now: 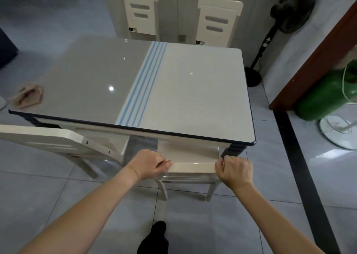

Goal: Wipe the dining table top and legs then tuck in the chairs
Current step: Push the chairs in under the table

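The glossy dining table (193, 91) has a grey half, a cream half and blue stripes between them. A cream chair (191, 166) stands at its near right side, seat partly under the top. My left hand (152, 163) grips the left end of the chair's top rail and my right hand (234, 169) grips the right end. A second cream chair (63, 143) stands at the near left, angled away from the table. A crumpled beige cloth (27, 96) lies on the table's left corner. Two more chairs, the far left chair (141, 12) and the far right chair (218, 21), stand at the far side.
A black standing fan (280, 21) stands beyond the table's far right corner. A green-and-white fan (328, 103) sits on the floor at right beside a brown door frame (313, 60). My dark-socked foot (154, 238) is on the grey tiles below.
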The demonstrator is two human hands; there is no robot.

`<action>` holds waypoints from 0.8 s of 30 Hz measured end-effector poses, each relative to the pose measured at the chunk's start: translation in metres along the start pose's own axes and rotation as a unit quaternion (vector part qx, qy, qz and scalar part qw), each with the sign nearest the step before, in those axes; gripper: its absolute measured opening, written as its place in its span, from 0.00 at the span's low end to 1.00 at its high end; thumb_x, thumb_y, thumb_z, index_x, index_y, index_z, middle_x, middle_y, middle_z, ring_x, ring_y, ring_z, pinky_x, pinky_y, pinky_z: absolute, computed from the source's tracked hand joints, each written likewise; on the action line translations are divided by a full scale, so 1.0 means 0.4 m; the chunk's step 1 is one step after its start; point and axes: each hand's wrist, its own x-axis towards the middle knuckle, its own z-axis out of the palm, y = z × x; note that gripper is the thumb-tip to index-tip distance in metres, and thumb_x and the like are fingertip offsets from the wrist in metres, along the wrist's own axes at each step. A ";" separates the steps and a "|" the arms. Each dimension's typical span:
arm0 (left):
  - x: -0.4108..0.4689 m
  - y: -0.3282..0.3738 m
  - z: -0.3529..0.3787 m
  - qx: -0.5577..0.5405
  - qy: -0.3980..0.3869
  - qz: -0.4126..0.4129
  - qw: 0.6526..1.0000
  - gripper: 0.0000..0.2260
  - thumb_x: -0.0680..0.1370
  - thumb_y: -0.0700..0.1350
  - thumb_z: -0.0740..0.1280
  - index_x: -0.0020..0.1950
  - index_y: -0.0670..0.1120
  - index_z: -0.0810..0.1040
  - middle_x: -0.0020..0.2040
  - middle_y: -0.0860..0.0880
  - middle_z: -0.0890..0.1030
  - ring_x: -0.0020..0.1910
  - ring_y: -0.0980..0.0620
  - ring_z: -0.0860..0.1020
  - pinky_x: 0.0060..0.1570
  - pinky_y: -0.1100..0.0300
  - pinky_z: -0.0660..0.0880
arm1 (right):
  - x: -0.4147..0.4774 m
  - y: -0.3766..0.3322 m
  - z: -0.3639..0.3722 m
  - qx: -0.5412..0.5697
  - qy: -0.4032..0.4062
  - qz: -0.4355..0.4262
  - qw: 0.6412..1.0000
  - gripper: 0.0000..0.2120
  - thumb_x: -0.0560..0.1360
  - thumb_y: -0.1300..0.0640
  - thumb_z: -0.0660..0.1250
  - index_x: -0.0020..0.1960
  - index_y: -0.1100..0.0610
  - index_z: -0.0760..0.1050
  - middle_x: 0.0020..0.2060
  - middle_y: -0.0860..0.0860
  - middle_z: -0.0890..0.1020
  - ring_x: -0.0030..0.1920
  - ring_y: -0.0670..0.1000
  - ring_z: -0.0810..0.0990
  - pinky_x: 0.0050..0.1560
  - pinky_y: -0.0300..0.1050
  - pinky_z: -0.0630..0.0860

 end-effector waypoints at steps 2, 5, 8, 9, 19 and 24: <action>0.026 -0.056 -0.001 -0.004 -0.007 0.008 1.000 0.34 0.74 0.65 0.40 0.38 0.46 0.79 0.36 0.49 0.81 0.37 0.49 0.79 0.38 0.55 0.71 | 0.028 -0.029 0.010 -0.002 0.006 0.013 1.000 0.23 0.71 0.50 0.52 0.20 0.56 0.67 0.15 0.50 0.68 0.16 0.52 0.63 0.23 0.34 0.57; 0.061 -0.135 -0.008 -0.006 -0.022 0.026 0.999 0.35 0.74 0.68 0.39 0.33 0.45 0.75 0.33 0.48 0.79 0.34 0.48 0.78 0.35 0.55 0.69 | 0.066 -0.073 0.025 -0.013 -0.004 0.029 0.999 0.23 0.71 0.50 0.52 0.20 0.56 0.68 0.15 0.50 0.68 0.16 0.52 0.64 0.22 0.34 0.58; 0.092 -0.196 -0.022 -0.012 -0.043 0.046 0.998 0.33 0.75 0.68 0.39 0.32 0.46 0.72 0.32 0.50 0.76 0.34 0.49 0.76 0.35 0.54 0.71 | 0.094 -0.117 0.033 -0.016 -0.039 0.043 0.998 0.23 0.72 0.49 0.51 0.22 0.56 0.70 0.16 0.50 0.70 0.17 0.53 0.69 0.23 0.36 0.62; 0.101 -0.213 -0.026 -0.019 -0.049 0.049 0.997 0.32 0.75 0.68 0.40 0.32 0.46 0.72 0.32 0.50 0.75 0.33 0.49 0.76 0.35 0.54 0.71 | 0.104 -0.127 0.033 -0.027 -0.053 0.046 0.997 0.23 0.72 0.48 0.51 0.23 0.57 0.71 0.18 0.50 0.72 0.19 0.54 0.71 0.24 0.37 0.62; 0.187 -0.219 -0.024 -0.021 -0.071 0.056 0.996 0.33 0.75 0.65 0.40 0.34 0.45 0.75 0.32 0.48 0.78 0.33 0.50 0.76 0.36 0.55 0.71 | 0.183 -0.097 0.029 -0.047 -0.047 0.070 0.995 0.27 0.68 0.45 0.44 0.29 0.58 0.76 0.24 0.55 0.79 0.27 0.58 0.78 0.28 0.38 0.60; 0.203 -0.174 -0.020 -0.038 -0.083 0.056 0.994 0.29 0.76 0.64 0.43 0.29 0.46 0.70 0.30 0.49 0.76 0.31 0.50 0.73 0.34 0.56 0.70 | 0.186 -0.048 0.036 -0.070 -0.060 0.074 0.993 0.29 0.69 0.43 0.41 0.36 0.56 0.79 0.33 0.54 0.83 0.37 0.59 0.81 0.32 0.42 0.64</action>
